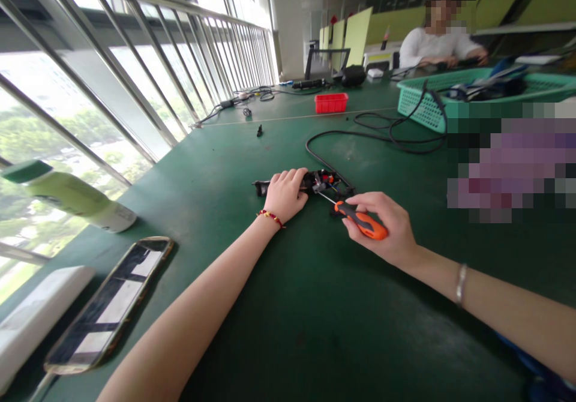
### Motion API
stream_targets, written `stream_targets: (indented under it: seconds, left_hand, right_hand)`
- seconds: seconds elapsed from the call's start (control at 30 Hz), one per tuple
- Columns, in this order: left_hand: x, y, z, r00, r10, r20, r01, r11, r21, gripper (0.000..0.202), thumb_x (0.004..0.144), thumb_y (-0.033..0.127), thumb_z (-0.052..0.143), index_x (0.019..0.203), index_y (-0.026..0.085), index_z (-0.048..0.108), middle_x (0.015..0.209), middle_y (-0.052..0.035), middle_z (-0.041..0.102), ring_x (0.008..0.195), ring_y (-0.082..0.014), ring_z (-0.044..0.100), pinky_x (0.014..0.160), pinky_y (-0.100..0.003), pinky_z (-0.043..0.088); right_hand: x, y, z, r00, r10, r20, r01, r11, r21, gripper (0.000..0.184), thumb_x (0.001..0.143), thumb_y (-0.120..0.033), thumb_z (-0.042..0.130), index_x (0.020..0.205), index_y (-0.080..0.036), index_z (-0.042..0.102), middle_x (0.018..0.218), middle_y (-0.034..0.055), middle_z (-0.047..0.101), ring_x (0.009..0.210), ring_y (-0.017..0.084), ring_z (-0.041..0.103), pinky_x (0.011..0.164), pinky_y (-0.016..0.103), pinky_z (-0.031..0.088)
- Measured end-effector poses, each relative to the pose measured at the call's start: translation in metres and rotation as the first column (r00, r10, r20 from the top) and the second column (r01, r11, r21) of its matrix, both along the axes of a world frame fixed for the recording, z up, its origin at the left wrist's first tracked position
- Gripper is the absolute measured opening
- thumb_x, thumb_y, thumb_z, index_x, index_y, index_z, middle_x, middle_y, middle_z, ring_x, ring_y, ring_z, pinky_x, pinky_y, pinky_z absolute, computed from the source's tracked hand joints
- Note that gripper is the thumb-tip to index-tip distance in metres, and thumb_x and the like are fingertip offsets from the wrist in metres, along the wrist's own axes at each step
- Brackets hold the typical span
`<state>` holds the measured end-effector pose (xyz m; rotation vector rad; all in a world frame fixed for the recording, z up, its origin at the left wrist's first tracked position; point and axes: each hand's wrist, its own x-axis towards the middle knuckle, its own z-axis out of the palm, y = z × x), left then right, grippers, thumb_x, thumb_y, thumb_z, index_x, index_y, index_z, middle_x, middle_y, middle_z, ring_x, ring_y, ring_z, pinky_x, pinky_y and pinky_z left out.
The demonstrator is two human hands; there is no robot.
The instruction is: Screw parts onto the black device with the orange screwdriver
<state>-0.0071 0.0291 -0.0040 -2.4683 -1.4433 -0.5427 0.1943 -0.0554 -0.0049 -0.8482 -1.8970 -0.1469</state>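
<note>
On the green table lies a black corded device (pixel 321 181) with its inner parts and coloured wires exposed; its exact kind is unclear. My left hand (pixel 286 193) wraps over the black body and holds it down. In my right hand (pixel 390 227) is a screwdriver (pixel 362 219) with an orange and grey handle, gripped between thumb and fingers. Its metal shaft points left, and the tip reaches the exposed parts. A black cord (pixel 324 161) runs from the device toward the back right.
A phone (pixel 119 300), a white box (pixel 42 312) and a green-capped bottle (pixel 74 198) are at the left. Farther back are a small red basket (pixel 331 103), a small black part (pixel 260 130) and a green basket (pixel 420 105). Another person (pixel 434 45) sits across the table.
</note>
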Motion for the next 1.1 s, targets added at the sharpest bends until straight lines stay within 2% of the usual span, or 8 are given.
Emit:
stream_targets:
  seconds: [0.2,0.4,0.6,0.77,0.87,0.97,1.1]
  left_hand:
    - [-0.0001,0.0003,-0.0004,1.0,-0.001,-0.006,0.001,1.0,0.019,0.043,0.076,0.019,0.044,0.119,0.018,0.046,0.103,-0.0064,0.059,0.094,-0.0232,0.051,0.084,-0.035,0.037]
    - [0.0001,-0.0003,0.0,1.0,0.009,-0.005,-0.009,1.0,0.01,0.043,0.076,0.019,0.044,0.119,0.018,0.046,0.104,-0.0065,0.059,0.095,-0.0234,0.051,0.085,-0.036,0.037]
    - [0.0,-0.0001,0.0001,1.0,0.006,-0.001,-0.006,1.0,-0.006,0.044,0.076,0.019,0.044,0.12,0.018,0.045,0.105,-0.0071,0.059,0.096,-0.0236,0.051,0.085,-0.036,0.037]
    - [0.0004,0.0,-0.0001,1.0,0.01,-0.006,-0.01,1.0,0.012,0.044,0.076,0.018,0.044,0.119,0.018,0.046,0.105,-0.0067,0.059,0.095,-0.0236,0.052,0.085,-0.036,0.037]
    - [0.0005,-0.0003,0.0002,1.0,0.013,-0.008,-0.013,1.0,0.004,0.044,0.076,0.018,0.044,0.12,0.018,0.045,0.105,-0.0069,0.059,0.096,-0.0237,0.051,0.086,-0.036,0.037]
    - [0.0006,-0.0006,0.0004,1.0,0.016,-0.011,-0.016,1.0,-0.003,0.044,0.076,0.018,0.044,0.12,0.018,0.045,0.105,-0.007,0.059,0.097,-0.0238,0.051,0.086,-0.036,0.037]
    - [0.0007,-0.0004,0.0003,1.0,0.018,-0.012,-0.018,1.0,0.003,0.043,0.076,0.018,0.044,0.119,0.018,0.045,0.105,-0.0066,0.059,0.096,-0.0237,0.052,0.086,-0.036,0.037]
  right_hand:
    - [-0.0008,0.0006,0.0011,0.995,0.046,-0.083,-0.046,0.999,0.003,0.036,0.074,-0.016,0.06,0.107,-0.023,0.049,0.094,0.0054,0.063,0.081,0.019,0.063,0.069,0.033,0.053]
    - [-0.0014,-0.0002,0.0013,1.0,-0.016,-0.006,0.016,1.0,0.008,0.029,0.072,-0.022,0.064,0.099,-0.023,0.053,0.077,0.0003,0.063,0.064,0.015,0.06,0.062,0.03,0.052]
    - [-0.001,-0.0002,0.0013,0.996,0.043,-0.081,-0.044,0.999,-0.009,0.036,0.074,-0.018,0.06,0.107,-0.024,0.049,0.092,0.0046,0.063,0.08,0.019,0.063,0.068,0.032,0.053]
    - [-0.0016,-0.0007,0.002,1.0,-0.001,0.02,0.001,1.0,0.014,0.03,0.072,-0.02,0.063,0.099,-0.024,0.052,0.076,0.0003,0.062,0.066,0.016,0.06,0.063,0.03,0.052]
    - [-0.0016,-0.0005,0.0019,0.999,0.002,-0.037,-0.002,1.0,-0.002,0.031,0.073,-0.02,0.062,0.102,-0.024,0.051,0.083,0.0018,0.063,0.07,0.016,0.061,0.064,0.03,0.053]
    - [-0.0015,-0.0001,0.0022,0.994,0.054,-0.093,-0.056,0.998,-0.015,0.035,0.074,-0.017,0.06,0.106,-0.023,0.049,0.093,0.0046,0.062,0.078,0.018,0.063,0.068,0.031,0.053]
    - [-0.0014,-0.0004,0.0022,0.999,0.031,-0.024,-0.031,1.0,-0.004,0.031,0.073,-0.019,0.062,0.102,-0.024,0.051,0.083,0.0017,0.063,0.071,0.017,0.062,0.065,0.03,0.052]
